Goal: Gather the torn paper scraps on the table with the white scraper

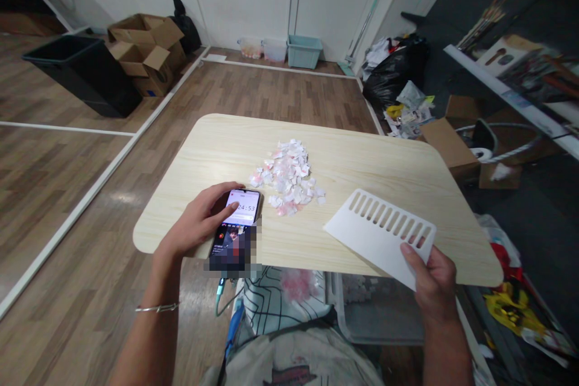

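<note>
My left hand (203, 217) grips a smartphone (246, 220) at the table's near edge, its thumb over the lit screen, which shows a timer-like readout above a video picture. A cable hangs below the phone. In my right hand (429, 274) is a flat white plastic board (380, 235) with a row of slots along its far side. My thumb presses on its top face and the other fingers are partly hidden behind it. Between the hands, farther back, lies a loose pile of small white and pinkish paper-like pieces (289, 175).
The pale wooden table (384, 163) has rounded corners. Below its near edge are a grey plastic bin (380, 319) and a checked cloth (280, 301) near my lap. A black bin (85, 72) and cardboard boxes (145, 42) stand left. Shelving (511, 96) and bags line the right.
</note>
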A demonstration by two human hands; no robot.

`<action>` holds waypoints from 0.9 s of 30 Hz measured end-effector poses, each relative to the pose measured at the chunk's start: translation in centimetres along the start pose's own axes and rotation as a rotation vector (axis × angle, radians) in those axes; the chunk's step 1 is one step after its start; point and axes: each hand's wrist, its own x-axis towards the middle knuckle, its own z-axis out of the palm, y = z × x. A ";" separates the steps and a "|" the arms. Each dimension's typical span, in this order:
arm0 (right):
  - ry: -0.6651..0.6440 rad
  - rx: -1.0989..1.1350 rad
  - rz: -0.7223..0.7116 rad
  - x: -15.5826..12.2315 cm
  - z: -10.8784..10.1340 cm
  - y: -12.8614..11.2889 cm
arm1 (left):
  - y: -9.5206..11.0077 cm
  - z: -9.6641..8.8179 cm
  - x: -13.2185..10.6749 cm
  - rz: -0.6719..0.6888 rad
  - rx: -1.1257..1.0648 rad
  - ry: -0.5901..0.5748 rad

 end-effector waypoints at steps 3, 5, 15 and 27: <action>-0.055 -0.046 -0.025 -0.1 -0.8 -0.6 | 0.0 0.0 0.0 0.009 0.015 0.006; -0.088 -0.053 -0.022 -0.2 -1.6 -1.1 | 0.0 0.1 0.0 0.016 0.022 0.006; 0.080 0.050 0.051 0.2 -1.0 -1.2 | -0.1 0.1 0.1 0.028 0.004 -0.003; 0.096 -0.012 -0.031 0.9 -1.3 -0.3 | -0.6 0.2 0.1 0.029 -0.033 -0.008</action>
